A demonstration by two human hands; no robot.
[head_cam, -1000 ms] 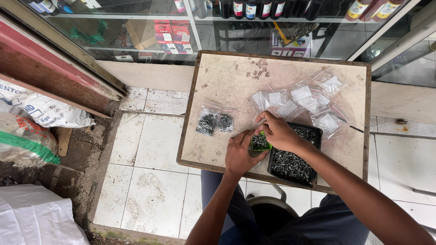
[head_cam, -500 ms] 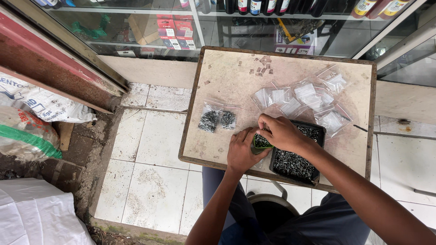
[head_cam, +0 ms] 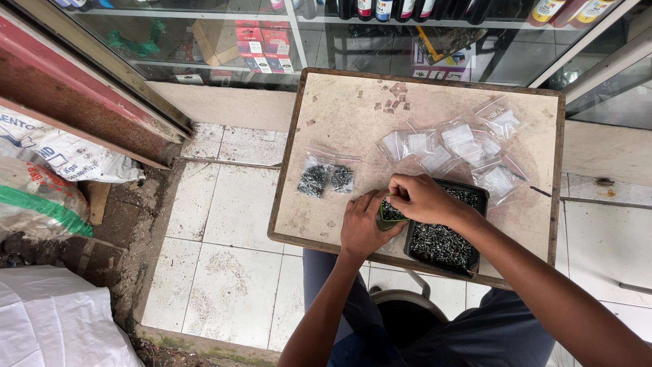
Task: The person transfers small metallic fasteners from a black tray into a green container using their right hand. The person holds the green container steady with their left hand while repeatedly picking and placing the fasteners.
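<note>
Seated person at a small square table (head_cam: 339,115), worn pale top with a dark wooden rim, viewed from above.

Left hand (head_cam: 362,228): resting near the table's front edge, fingers curled round a small green cup (head_cam: 388,213) holding dark screws. Grip is closed on the cup's near side.

Right hand (head_cam: 422,198): directly above the cup, fingertips pinched together over its mouth. Whether anything sits between the fingertips cannot be told. The two hands are close together, meeting at the cup.

Cup position: on the table, just left of a black tray (head_cam: 468,261), touching or nearly touching it; which one is not clear.

Tray: rectangular, filled with small silver-grey screws (head_cam: 440,243), set at the table's front right. The right wrist crosses its upper left corner.

Filled bags (head_cam: 326,178): two small clear bags of dark screws, side by side, left of the hands and apart from them.

Empty bags (head_cam: 455,143): a loose heap of clear bags behind the tray, toward the table's far right, overlapping one another.

Surroundings: tiled floor (head_cam: 217,231) left of the table; a glass cabinet (head_cam: 224,41) with boxes and bottles behind it; printed sacks (head_cam: 47,177) at far left, well apart from the work
</note>
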